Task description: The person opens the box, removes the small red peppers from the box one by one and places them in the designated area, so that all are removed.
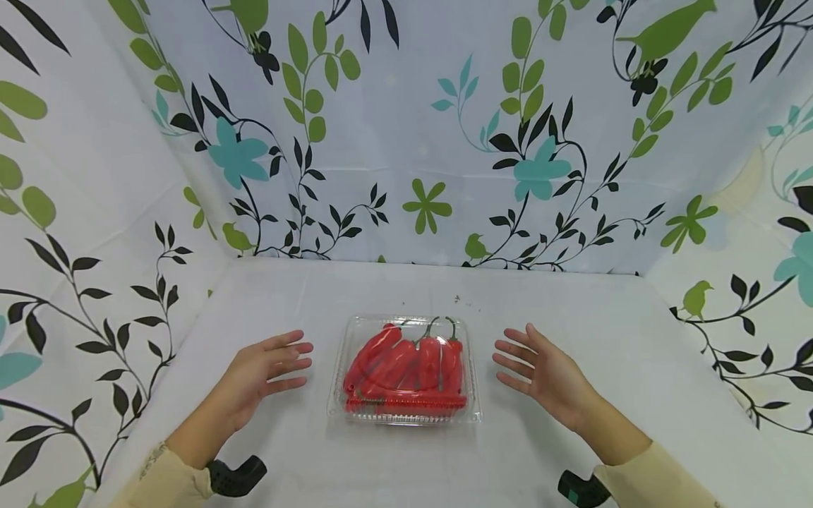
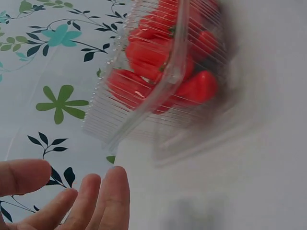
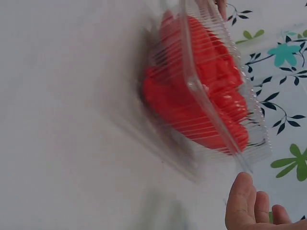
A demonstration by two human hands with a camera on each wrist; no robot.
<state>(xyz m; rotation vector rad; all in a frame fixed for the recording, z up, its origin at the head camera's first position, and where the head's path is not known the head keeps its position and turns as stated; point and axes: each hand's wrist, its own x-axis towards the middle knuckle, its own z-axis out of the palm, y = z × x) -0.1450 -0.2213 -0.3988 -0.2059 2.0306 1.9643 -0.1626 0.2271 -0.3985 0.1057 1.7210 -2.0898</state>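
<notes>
A clear plastic clamshell box [image 1: 406, 421] sits on the white table, its lid down. Several red chili peppers [image 1: 396, 367] with green stems fill it, seen through the ribbed walls in both wrist views. To the left of the box, my left hand [image 1: 263, 374] hovers with fingers spread and extended, apart from it. My right hand [image 1: 549, 374] mirrors it on the other side, fingers also extended and not touching the box. Neither hand holds anything. In the left wrist view the left fingers [image 2: 115, 196] point toward the box; the right fingers [image 3: 240, 196] show at the lower right in the right wrist view.
A white cloth covers the table [image 1: 286, 289]. Small dark specks [image 1: 459, 299] lie behind the box. A leaf-patterned curtain [image 1: 406, 141] hangs along the back and both sides. Dark wrist devices [image 1: 238, 477] sit below each hand.
</notes>
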